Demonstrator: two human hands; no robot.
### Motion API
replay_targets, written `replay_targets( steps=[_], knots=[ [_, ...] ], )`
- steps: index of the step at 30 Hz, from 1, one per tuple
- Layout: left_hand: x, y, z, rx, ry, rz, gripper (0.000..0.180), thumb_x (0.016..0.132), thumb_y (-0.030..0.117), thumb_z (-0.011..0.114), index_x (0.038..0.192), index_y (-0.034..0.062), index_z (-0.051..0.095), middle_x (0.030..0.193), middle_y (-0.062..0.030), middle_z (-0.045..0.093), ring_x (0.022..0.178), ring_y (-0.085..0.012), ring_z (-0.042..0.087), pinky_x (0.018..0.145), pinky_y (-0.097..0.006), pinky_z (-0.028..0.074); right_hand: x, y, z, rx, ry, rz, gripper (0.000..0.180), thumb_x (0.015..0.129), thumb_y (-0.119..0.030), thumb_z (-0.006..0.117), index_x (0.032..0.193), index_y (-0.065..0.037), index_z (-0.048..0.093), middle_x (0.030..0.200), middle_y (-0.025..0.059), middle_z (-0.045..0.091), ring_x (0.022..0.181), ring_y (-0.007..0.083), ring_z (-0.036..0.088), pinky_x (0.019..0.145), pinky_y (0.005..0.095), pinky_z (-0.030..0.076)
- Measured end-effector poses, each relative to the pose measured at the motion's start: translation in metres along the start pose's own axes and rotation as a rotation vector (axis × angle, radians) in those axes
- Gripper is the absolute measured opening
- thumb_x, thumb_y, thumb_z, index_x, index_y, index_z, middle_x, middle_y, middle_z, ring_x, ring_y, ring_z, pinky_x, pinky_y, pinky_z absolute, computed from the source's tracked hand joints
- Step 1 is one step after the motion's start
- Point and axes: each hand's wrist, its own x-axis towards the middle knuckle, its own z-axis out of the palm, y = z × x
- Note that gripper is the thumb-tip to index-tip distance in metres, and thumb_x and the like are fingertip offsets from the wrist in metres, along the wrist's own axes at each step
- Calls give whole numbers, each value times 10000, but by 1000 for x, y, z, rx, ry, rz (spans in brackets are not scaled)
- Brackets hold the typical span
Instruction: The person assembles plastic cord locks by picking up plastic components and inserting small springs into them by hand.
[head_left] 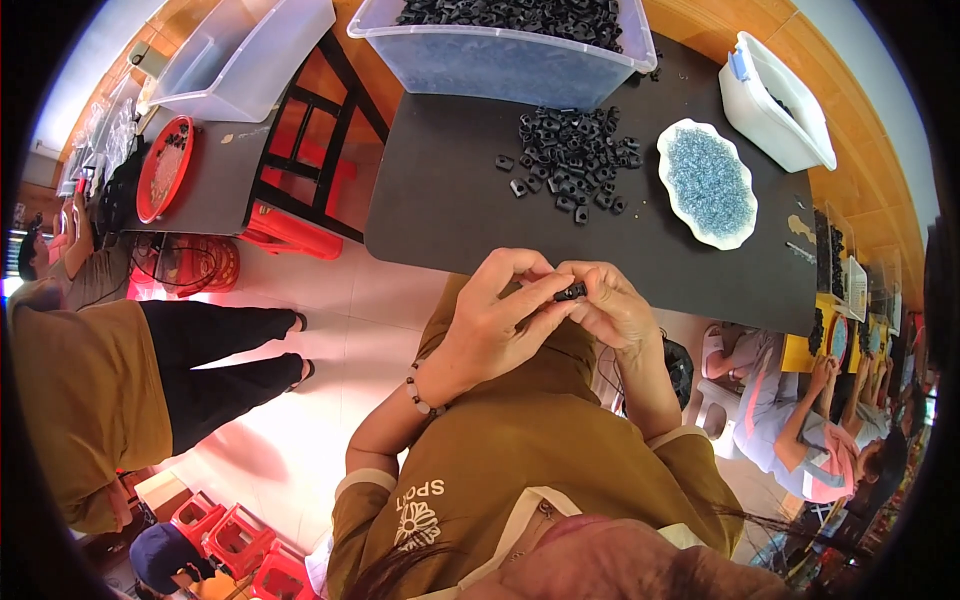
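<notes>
Just past the table's near edge, my left hand (505, 318) and my right hand (612, 305) meet. Between their fingertips is a small black plastic part (571, 292). Fingers of both hands are closed on it and cover much of its surface. A pile of similar black plastic parts (582, 150) lies on the dark table (440, 190) beyond my hands. To the right of the pile, a white scalloped dish (722, 240) holds many tiny clear bluish pieces, too small to make out singly.
A large clear bin (490, 75) of black parts stands at the table's back. A white tub (800, 150) sits at the far right. On a side table at left are a red tray (184, 185) and a clear bin (225, 70). One person stands left; others sit at right.
</notes>
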Motion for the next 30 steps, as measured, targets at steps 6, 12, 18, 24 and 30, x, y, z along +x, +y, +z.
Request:
replay_targets(
  steps=[6, 12, 18, 24, 30],
  knots=[
    [2, 6, -5, 59, -94, -28, 333, 754, -73, 818, 1071, -4, 740, 1062, -74, 574, 770, -119, 659, 643, -243, 609, -3, 1, 0, 20, 31, 56, 493, 1024, -417, 599, 1162, 52, 651, 1099, 97, 679, 1049, 182, 649, 954, 335, 493],
    [2, 7, -6, 93, -95, 22, 313, 734, -74, 816, 1030, -3, 744, 1046, -77, 597, 794, -143, 650, 630, -267, 592, -4, 6, 8, 30, 87, 66, 439, 1031, -361, 611, 1177, 52, 650, 1119, 104, 679, 1087, 197, 645, 985, 351, 495],
    [1, 8, -8, 121, -85, 14, 312, 733, -63, 819, 1029, 4, 747, 1034, -81, 604, 774, -150, 650, 631, -265, 596, -3, 15, 8, 81, 117, 23, 426, 1058, -351, 559, 1197, 41, 651, 1124, 117, 694, 1051, 191, 667, 973, 359, 519],
    [-2, 5, -6, 140, -13, -56, 311, 744, -65, 809, 1039, 3, 739, 1022, -93, 606, 752, -164, 690, 622, -263, 609, -4, 12, 8, -51, 183, 42, 558, 1086, -469, 422, 1198, 26, 654, 1093, 127, 718, 943, 181, 696, 852, 343, 578],
    [2, 5, -9, 282, 36, -32, 296, 756, -16, 818, 1040, 19, 741, 1022, -92, 667, 773, -179, 706, 616, -279, 589, -13, 1, 13, -231, 300, 115, 596, 1090, -500, 380, 1183, 20, 655, 1029, 135, 740, 775, 128, 684, 574, 239, 571]
  ],
)
